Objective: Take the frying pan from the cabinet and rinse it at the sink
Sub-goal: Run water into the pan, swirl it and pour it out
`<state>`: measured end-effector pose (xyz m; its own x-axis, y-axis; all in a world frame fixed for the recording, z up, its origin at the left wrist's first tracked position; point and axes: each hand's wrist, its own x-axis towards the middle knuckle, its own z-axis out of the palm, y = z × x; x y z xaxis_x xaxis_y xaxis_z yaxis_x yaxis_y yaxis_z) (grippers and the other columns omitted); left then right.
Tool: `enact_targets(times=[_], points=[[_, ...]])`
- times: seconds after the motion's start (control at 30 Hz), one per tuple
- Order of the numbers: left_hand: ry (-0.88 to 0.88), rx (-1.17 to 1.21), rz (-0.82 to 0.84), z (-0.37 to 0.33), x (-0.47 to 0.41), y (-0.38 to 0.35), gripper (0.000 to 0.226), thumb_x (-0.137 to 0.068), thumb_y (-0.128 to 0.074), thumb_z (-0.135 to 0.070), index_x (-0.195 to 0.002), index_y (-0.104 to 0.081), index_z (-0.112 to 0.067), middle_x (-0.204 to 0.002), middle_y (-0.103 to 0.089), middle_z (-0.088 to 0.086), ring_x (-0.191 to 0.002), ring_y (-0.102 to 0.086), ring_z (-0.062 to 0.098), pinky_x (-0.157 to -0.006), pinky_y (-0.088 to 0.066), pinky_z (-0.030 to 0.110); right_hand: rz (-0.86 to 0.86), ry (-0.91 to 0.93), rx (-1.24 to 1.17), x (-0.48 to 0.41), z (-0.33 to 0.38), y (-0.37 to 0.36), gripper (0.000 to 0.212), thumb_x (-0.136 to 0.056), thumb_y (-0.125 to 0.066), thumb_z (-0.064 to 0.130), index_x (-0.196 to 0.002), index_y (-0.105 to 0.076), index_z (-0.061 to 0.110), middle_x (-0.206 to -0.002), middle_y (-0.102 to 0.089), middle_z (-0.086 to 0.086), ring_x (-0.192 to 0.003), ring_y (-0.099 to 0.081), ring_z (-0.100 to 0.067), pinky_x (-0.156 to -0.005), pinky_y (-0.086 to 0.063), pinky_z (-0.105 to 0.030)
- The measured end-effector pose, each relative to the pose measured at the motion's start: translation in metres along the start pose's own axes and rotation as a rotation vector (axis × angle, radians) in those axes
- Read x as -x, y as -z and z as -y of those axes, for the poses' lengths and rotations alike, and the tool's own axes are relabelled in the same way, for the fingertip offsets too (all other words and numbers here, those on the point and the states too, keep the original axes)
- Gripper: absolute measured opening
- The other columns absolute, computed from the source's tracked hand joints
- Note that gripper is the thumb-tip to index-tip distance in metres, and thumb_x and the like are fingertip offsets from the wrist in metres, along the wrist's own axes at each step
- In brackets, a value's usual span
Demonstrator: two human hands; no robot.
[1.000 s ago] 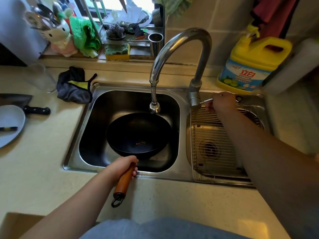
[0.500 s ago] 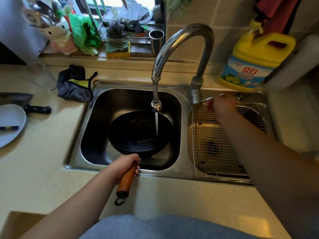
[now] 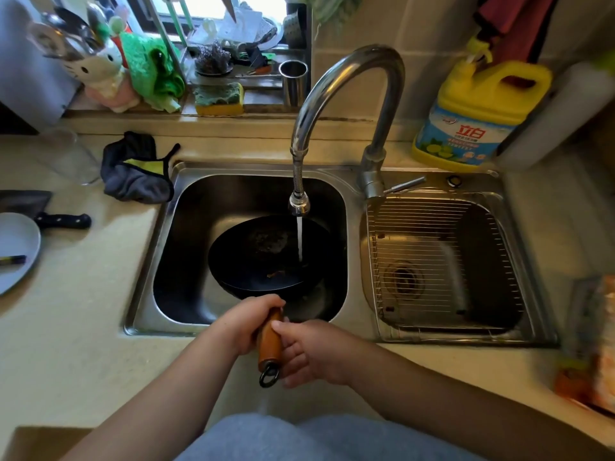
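Black round frying pan (image 3: 266, 257) sits in the left steel sink basin (image 3: 186, 294), with the stream from the curved chrome faucet (image 3: 346, 81) hitting it at 3 o'clock. Your left hand (image 3: 246, 322) is wrapped round the wooden handle (image 3: 270, 341); your right hand (image 3: 311, 349) cups it loosely from 3 o'clock (fingers half curled). Tilt and swirl so water sweeps the whole base. The basin wall is tight at 3 o'clock, with more room at 9.

Beige countertop (image 3: 83, 327); grey cloth (image 3: 136, 174), black-handled knife (image 3: 50, 214), plate (image 3: 16, 247)
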<state>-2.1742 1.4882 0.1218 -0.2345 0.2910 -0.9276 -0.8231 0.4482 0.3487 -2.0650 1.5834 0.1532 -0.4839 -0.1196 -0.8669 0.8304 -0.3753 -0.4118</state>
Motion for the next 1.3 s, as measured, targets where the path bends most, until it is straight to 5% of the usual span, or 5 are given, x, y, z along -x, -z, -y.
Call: enact_targets(times=[0.17,0.27,0.57,0.9,1.3], points=[[0.058,0.024,0.0,-0.004,-0.004,-0.012,0.018,-0.09,-0.059,-0.023,-0.088,-0.053,-0.006,-0.068,-0.053,0.012,-0.05,-0.057,0.026,-0.05,-0.051,0.032,-0.056,-0.034,-0.33,-0.002,0.01,-0.014,0.035,-0.094,-0.054,0.02,-0.125,-0.054,0.004,-0.078,-0.063,-0.013,-0.054,-0.064,-0.019,-0.045,-0.054,-0.024],[0.136,0.041,0.002,-0.009,-0.005,-0.022,0.024,-0.091,-0.058,-0.027,-0.081,-0.056,-0.005,-0.064,-0.054,0.01,-0.046,-0.054,0.025,-0.044,-0.047,0.027,-0.101,-0.039,-0.446,-0.005,0.014,-0.018,0.013,-0.09,-0.048,0.008,-0.1,-0.056,0.005,-0.06,-0.053,-0.009,-0.042,-0.053,-0.015,-0.037,-0.047,-0.019],[0.162,-0.05,0.042,-0.003,-0.008,-0.043,0.034,-0.092,-0.057,-0.017,-0.059,-0.053,-0.009,-0.042,-0.057,0.008,-0.059,-0.052,0.024,-0.053,-0.043,0.031,-0.201,-0.022,-0.191,-0.001,0.001,-0.002,0.013,-0.089,-0.052,-0.002,-0.089,-0.054,0.011,-0.058,-0.049,-0.003,-0.037,-0.049,-0.006,-0.034,-0.041,-0.016],[0.044,0.276,0.101,0.025,0.001,-0.06,0.026,-0.096,-0.053,-0.004,-0.072,-0.059,0.002,-0.049,-0.063,0.013,-0.07,-0.06,0.026,-0.067,-0.051,0.038,-0.204,0.243,0.284,0.017,-0.043,0.028,0.018,-0.078,-0.057,0.012,-0.095,-0.057,0.016,-0.064,-0.056,-0.005,-0.047,-0.055,-0.013,-0.045,-0.049,-0.028],[-0.199,0.37,0.101,0.041,0.005,-0.062,0.01,-0.094,-0.059,-0.001,-0.102,-0.054,-0.001,-0.078,-0.068,0.016,-0.079,-0.069,0.028,-0.08,-0.058,0.043,-0.107,0.372,0.442,0.025,-0.048,0.057,0.032,-0.079,-0.057,0.008,-0.111,-0.057,0.013,-0.059,-0.055,-0.007,-0.039,-0.052,-0.013,-0.041,-0.046,-0.024]])
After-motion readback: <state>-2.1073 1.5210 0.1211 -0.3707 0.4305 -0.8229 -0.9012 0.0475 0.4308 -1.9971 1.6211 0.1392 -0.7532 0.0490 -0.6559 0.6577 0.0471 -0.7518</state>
